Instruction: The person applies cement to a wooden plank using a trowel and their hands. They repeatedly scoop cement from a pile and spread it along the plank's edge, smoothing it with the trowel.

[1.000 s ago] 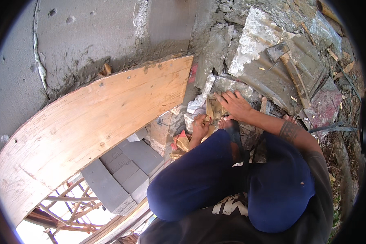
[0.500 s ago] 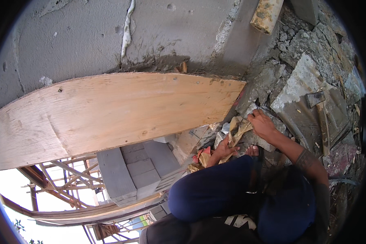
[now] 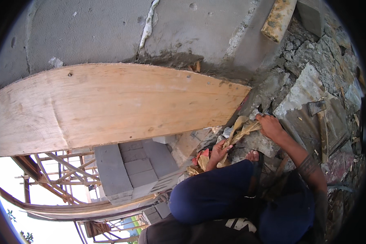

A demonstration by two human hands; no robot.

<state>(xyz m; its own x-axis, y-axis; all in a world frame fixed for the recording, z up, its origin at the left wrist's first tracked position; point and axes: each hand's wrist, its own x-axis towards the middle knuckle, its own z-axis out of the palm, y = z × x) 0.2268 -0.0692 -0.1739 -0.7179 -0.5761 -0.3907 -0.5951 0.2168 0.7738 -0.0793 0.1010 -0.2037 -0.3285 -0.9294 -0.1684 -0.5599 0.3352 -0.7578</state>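
Note:
A strip of crumpled brown paper (image 3: 248, 129), like torn sack paper, stretches between my two hands. My right hand (image 3: 270, 127) pinches its right end, above a rough grey stone. My left hand (image 3: 218, 153), fingers wrapped round, grips the lower left end close to my knee. More crumpled brown paper and a red scrap (image 3: 202, 154) lie beside my left wrist. Just above and left of my hands is the end of a long plywood board (image 3: 126, 105), set against the grey wall.
A hatchet or hammer with a wooden handle (image 3: 323, 134) lies on rubble at the right. A dirty pale pipe (image 3: 279, 20) juts out at the top right. Stacked grey blocks (image 3: 140, 168) stand left of my knee. Timber scaffolding (image 3: 61, 175) shows at the far left.
The view has shifted a little. Both hands stay on the brown paper, which now looks more drawn out and twisted between them; my left hand has risen slightly.

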